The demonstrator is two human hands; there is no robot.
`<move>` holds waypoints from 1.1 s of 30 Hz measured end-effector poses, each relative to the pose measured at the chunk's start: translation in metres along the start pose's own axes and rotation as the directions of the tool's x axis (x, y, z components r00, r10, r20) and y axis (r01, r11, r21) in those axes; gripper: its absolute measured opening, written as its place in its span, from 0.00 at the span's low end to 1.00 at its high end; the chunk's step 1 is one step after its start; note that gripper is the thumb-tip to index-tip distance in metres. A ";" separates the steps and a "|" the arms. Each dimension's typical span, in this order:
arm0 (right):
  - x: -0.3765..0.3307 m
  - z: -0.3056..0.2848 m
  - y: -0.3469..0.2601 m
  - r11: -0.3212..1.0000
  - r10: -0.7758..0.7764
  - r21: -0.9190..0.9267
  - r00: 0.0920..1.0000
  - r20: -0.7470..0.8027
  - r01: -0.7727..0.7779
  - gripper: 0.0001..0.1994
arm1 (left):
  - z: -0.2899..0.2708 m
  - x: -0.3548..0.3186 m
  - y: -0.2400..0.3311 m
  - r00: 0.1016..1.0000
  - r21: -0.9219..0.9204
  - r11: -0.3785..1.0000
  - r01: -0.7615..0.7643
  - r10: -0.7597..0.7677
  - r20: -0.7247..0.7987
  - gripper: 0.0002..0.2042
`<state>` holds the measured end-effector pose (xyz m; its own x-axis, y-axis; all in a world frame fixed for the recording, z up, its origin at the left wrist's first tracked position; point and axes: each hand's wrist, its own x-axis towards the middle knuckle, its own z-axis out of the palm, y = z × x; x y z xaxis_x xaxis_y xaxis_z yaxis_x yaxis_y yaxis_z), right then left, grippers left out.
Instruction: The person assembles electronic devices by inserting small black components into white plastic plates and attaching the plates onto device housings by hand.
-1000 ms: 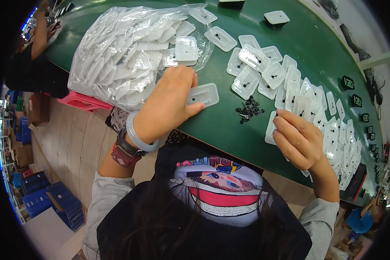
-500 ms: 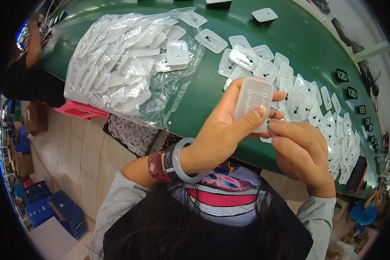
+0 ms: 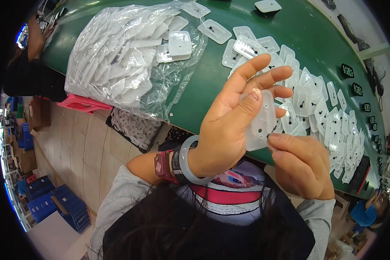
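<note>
In my left hand (image 3: 227,123) is a translucent white plastic cover (image 3: 259,125), a rounded rectangle with a small round hole low on its face. It rests tilted between thumb and palm on one side and the half-spread fingers on the other. My right hand (image 3: 302,164) pinches at the cover's lower right edge, thumb and forefinger together around a small black piece (image 3: 271,131) that is mostly hidden. Beyond my hands, many similar covers (image 3: 302,99) lie heaped on the green table, several with small black parts on them.
A clear plastic bag (image 3: 112,56) full of white covers lies on the green table (image 3: 190,93) to the left. Below the table edge are a pink stool (image 3: 84,104) and a crate of white parts (image 3: 134,130). Small dark green-patterned pieces (image 3: 346,70) line the far right. Another person's arm (image 3: 34,37) is far left.
The cover has sunk lower and turned in my left hand, whose fingers have opened out and risen. My right hand has shifted slightly down, staying at the cover's lower edge.
</note>
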<state>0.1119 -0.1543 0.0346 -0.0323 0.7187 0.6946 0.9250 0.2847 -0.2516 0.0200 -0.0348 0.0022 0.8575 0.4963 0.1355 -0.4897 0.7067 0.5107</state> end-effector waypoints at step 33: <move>0.005 -0.003 -0.001 0.984 0.099 0.131 0.980 0.171 -0.122 0.06 | 0.003 -0.004 0.000 0.995 0.050 0.995 -0.090 0.088 0.048 0.24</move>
<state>0.1121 -0.1527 0.0398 -0.0050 0.8410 0.5409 0.8644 0.2756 -0.4206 0.0169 -0.0386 0.0036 0.8180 0.5314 0.2203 -0.5562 0.6330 0.5385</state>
